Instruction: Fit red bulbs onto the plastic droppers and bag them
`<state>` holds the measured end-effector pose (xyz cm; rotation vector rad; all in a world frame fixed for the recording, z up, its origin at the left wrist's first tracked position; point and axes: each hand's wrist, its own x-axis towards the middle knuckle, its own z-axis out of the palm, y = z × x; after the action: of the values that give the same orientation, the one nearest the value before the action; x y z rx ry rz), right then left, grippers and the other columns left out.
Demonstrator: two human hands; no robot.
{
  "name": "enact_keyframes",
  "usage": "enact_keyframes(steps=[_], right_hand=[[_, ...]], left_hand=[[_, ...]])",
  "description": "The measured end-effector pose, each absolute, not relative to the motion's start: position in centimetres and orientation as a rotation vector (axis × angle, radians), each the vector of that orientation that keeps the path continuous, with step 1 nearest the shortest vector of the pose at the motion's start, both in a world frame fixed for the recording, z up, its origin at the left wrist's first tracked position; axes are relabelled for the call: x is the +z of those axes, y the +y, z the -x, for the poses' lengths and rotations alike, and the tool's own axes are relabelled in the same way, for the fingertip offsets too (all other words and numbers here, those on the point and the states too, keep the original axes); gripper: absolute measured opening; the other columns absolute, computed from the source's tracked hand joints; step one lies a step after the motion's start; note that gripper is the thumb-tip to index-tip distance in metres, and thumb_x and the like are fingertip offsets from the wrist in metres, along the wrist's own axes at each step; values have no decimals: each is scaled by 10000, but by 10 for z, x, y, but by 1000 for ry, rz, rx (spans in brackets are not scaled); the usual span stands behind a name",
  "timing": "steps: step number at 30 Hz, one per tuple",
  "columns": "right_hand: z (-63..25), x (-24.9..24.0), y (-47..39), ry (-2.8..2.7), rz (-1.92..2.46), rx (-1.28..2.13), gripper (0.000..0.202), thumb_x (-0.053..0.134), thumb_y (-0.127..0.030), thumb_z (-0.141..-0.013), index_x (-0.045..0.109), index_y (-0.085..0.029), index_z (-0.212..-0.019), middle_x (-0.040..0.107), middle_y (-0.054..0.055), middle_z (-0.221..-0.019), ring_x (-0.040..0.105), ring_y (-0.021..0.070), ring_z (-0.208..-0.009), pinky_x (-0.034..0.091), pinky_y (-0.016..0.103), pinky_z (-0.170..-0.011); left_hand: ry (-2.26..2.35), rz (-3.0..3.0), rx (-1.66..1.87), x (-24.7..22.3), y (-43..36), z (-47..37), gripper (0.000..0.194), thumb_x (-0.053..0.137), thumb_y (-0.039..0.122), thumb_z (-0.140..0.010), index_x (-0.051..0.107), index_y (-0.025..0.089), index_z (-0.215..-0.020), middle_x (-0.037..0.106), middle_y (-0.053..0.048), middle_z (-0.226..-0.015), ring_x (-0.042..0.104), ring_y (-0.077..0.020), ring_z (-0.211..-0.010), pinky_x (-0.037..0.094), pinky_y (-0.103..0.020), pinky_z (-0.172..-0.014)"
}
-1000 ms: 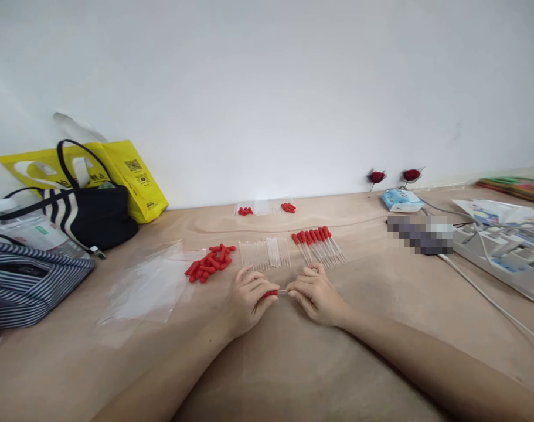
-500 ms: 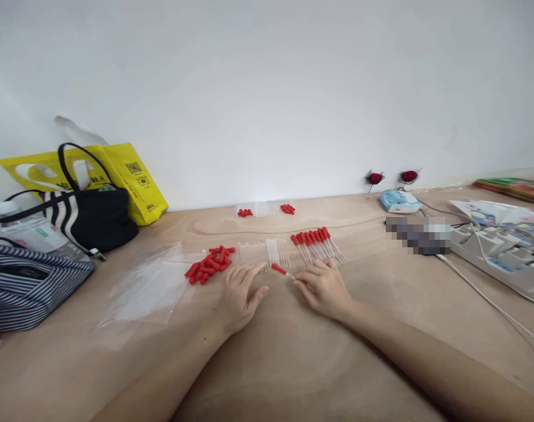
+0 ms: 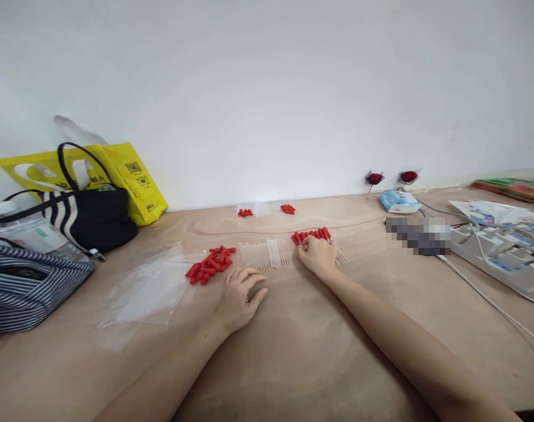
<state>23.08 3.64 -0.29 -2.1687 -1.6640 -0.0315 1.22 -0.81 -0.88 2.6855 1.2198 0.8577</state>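
My left hand [image 3: 241, 298] rests on the table with fingers apart and nothing in it, just right of a pile of loose red rubber caps [image 3: 210, 265]. Thin clear tubes [image 3: 267, 254] lie side by side beyond its fingertips. My right hand [image 3: 318, 255] is over the row of red-capped droppers [image 3: 325, 233], its fingers bent together at the row's left part. It covers most of their clear stems, and what lies between its fingertips is hidden.
Clear plastic bags [image 3: 146, 290] lie at the left. Behind them stand a striped pouch [image 3: 33, 287], a black bag [image 3: 99, 217] and a yellow bag [image 3: 137, 176]. Small bagged red caps [image 3: 244, 213] lie near the wall. A power strip [image 3: 504, 252] with cables is at right.
My right hand has moved forward onto the row of capped droppers. The single red-capped dropper it held between my hands is no longer there. My left hand has barely moved.
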Motion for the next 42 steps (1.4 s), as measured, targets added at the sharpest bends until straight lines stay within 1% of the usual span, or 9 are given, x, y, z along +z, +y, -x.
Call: enact_keyframes(steps=[5, 11, 17, 22, 25, 29, 33, 39, 42], right_hand=[[-230, -4, 38, -1672, 2201, -40, 228, 432, -309, -769, 594, -172, -851, 653, 72, -723, 584, 216, -748, 222, 370, -769], [-234, -6, 36, -1692, 2204, -50, 273, 439, -384, -775, 579, -164, -857, 654, 85, -753, 578, 227, -768, 213, 368, -765], [-222, -1, 30, -1784, 2036, -62, 258, 431, -368, -785, 616, -189, -794, 665, 73, -784, 575, 203, -773, 218, 359, -766], [-207, 7, 38, -1838, 2135, 39, 261, 435, -330, -764, 643, -174, -733, 664, 96, -779, 581, 219, -772, 235, 369, -737], [-204, 11, 45, -1814, 2235, 103, 238, 449, -293, -741, 645, -159, -726, 661, 104, -764, 587, 222, -748, 244, 374, -737], [-202, 12, 51, -1804, 2274, 137, 216, 463, -245, -719, 650, -141, -754, 658, 125, -777, 592, 229, -734, 245, 383, -743], [-199, 10, 55, -1802, 2290, 162, 196, 475, -200, -695, 651, -138, -754, 656, 137, -802, 590, 249, -784, 245, 392, -746], [-194, 9, 59, -1818, 2279, 202, 197, 485, -221, -693, 655, -142, -757, 660, 139, -795, 596, 249, -768, 260, 398, -738], [-194, 14, 56, -1841, 2244, 180, 211, 466, -227, -721, 651, -131, -757, 658, 152, -806, 594, 251, -770, 265, 397, -739]], left_hand=[[1200, -2693, 866, -8, -8, -12, 119, 520, 238, -783, 605, 210, -862, 588, -47, -928, 529, -205, -893, 364, -411, -836], [1285, -2707, 898, -7, -8, -13, 115, 514, 262, -781, 617, 220, -808, 601, -39, -893, 532, -203, -863, 358, -409, -825], [1817, -2719, 913, 4, 5, 7, 139, 525, 316, -773, 614, 218, -731, 601, -43, -803, 528, -233, -832, 346, -392, -750], [2252, -2601, 753, 18, 25, 27, 231, 514, 416, -756, 614, 217, -817, 598, -70, -930, 494, -264, -920, 312, -411, -791], [2380, -2506, 656, 25, 36, 31, 284, 465, 444, -768, 621, 209, -799, 590, -79, -945, 466, -276, -972, 299, -425, -812], [2437, -2410, 536, 31, 48, 31, 291, 478, 450, -729, 628, 204, -694, 582, -96, -970, 436, -295, -1013, 298, -443, -826], [2452, -2327, 460, 29, 58, 29, 313, 489, 468, -695, 652, 206, -637, 581, -112, -978, 419, -328, -1033, 291, -461, -831], [2439, -2365, 396, 29, 65, 25, 282, 503, 417, -680, 655, 204, -574, 594, -113, -941, 448, -327, -979, 301, -455, -819], [2430, -2415, 473, 35, 59, 22, 248, 511, 373, -681, 642, 193, -570, 599, -105, -929, 468, -311, -950, 310, -452, -827]])
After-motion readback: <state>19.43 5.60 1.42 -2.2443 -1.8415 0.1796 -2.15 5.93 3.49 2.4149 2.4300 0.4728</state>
